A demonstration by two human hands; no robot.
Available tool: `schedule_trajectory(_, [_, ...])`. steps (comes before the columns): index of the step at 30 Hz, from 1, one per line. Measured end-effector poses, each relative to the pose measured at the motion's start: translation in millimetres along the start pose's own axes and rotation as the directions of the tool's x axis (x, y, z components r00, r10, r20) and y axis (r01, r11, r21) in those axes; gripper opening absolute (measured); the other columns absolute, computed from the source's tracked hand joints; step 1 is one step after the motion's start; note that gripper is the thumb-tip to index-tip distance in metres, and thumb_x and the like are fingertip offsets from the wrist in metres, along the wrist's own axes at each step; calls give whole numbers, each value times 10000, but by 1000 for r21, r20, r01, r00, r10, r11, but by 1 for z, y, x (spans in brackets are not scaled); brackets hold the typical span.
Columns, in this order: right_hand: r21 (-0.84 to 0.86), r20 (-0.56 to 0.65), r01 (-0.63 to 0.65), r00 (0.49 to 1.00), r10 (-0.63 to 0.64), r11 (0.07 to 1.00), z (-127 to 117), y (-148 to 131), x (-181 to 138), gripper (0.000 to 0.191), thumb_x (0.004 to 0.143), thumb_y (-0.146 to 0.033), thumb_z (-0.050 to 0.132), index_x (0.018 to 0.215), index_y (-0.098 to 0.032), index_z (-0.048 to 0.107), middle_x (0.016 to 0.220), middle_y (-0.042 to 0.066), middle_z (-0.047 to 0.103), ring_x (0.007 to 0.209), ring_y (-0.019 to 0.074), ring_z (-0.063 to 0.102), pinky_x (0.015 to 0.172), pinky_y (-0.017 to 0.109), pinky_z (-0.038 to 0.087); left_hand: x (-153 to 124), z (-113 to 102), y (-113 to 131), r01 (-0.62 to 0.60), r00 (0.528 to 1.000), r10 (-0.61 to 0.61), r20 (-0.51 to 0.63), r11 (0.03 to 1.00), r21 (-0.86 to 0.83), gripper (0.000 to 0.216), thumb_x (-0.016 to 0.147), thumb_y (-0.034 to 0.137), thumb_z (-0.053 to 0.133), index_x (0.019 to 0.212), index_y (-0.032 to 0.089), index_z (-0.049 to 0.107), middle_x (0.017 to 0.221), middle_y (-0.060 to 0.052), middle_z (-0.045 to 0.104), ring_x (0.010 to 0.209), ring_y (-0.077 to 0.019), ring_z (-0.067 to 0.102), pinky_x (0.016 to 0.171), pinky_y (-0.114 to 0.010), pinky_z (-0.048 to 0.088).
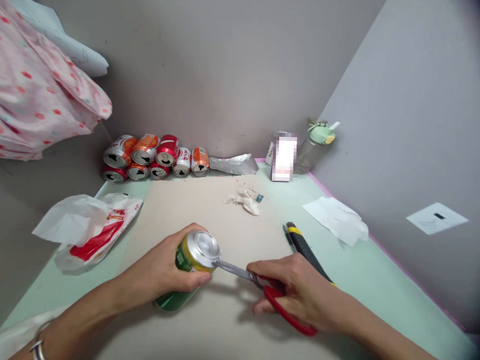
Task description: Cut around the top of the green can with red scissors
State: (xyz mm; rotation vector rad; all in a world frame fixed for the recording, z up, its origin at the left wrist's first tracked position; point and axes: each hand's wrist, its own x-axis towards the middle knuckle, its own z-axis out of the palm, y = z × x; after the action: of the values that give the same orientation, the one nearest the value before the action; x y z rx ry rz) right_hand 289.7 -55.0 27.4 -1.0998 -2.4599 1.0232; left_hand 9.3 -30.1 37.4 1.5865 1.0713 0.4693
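Observation:
My left hand (177,264) is wrapped around a green and yellow drink can (200,257), which is tilted with its bare silver end facing up. In my right hand (295,289) is a pair of scissors (237,269) with red handles. The blades point left, and their tip touches the can just below its silver rim. Whether the tip has gone into the metal cannot be made out. A black and yellow utility knife (306,250) lies on the table just beyond my right hand.
Several opened cans (162,156) are stacked along the back wall beside a cut metal sheet (235,164). A tissue pack (104,233) lies left, crumpled tissue (247,201) mid-table, and white paper (337,220) right. A blurred phone-like screen (284,158) and a bottle (314,148) stand behind.

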Motion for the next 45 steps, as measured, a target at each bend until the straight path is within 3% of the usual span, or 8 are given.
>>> schedule_trajectory(10, [-147,-94,-121,990,108,982,7,-7,-2,402,938,-604,570,775,-240,523,615,-69,362,538,129,249,509,232,237,0,10,7,103,948,-26,-319,968,229,436,740,372,713,1104,259,501,932,10,626,838,-207,557,726,-284,432])
schedule_trajectory(16, [-24,-24,59,998,-60,998,1,-2,1,451,900,-661,589,812,-219,574,658,-60,397,574,121,308,551,233,265,2,-3,-3,-34,984,53,169,993,-116,393,718,382,737,1024,222,549,842,41,546,756,-151,490,662,-243,402])
schedule_trajectory(18, [-4,-17,67,998,-67,998,1,-1,1,445,898,-653,599,804,-220,561,660,-65,386,575,119,302,553,237,257,1,-4,-3,-33,979,57,194,991,-126,392,737,386,735,1041,224,547,856,42,539,765,-147,477,665,-241,393])
schedule_trajectory(24, [-27,-29,-47,999,46,999,3,-7,-1,407,925,-572,619,745,-235,478,628,-80,342,559,119,260,532,227,239,-1,6,4,16,996,-9,-87,997,74,342,717,283,694,1018,230,541,891,27,580,804,-173,515,721,-275,401])
schedule_trajectory(32, [-122,-85,-167,984,157,978,9,-20,-8,380,927,-536,628,743,-239,479,612,-72,407,534,119,292,513,222,240,-1,10,11,83,974,-41,-222,979,185,329,710,319,660,1004,247,529,834,30,611,775,-191,550,709,-280,427])
schedule_trajectory(38, [-197,-132,-175,980,151,965,16,-16,-8,399,966,-597,518,790,-239,506,624,-45,485,508,128,338,511,240,244,-1,15,11,159,904,38,-425,895,418,430,759,405,675,1118,285,471,968,2,642,829,-230,589,754,-316,431])
schedule_trajectory(41, [-130,-115,-98,990,83,987,8,-14,-6,443,955,-637,508,781,-230,526,623,-44,455,529,130,327,522,237,259,-2,13,8,48,947,31,-319,970,236,402,748,395,681,1076,264,490,932,2,625,831,-214,580,742,-291,439])
schedule_trajectory(45, [-40,-53,16,998,-18,999,-2,-9,-3,472,913,-669,561,773,-219,536,635,-59,389,555,123,300,538,236,254,-2,3,6,-15,1000,16,16,999,-49,374,724,420,709,990,229,529,818,30,551,728,-159,498,646,-250,401])
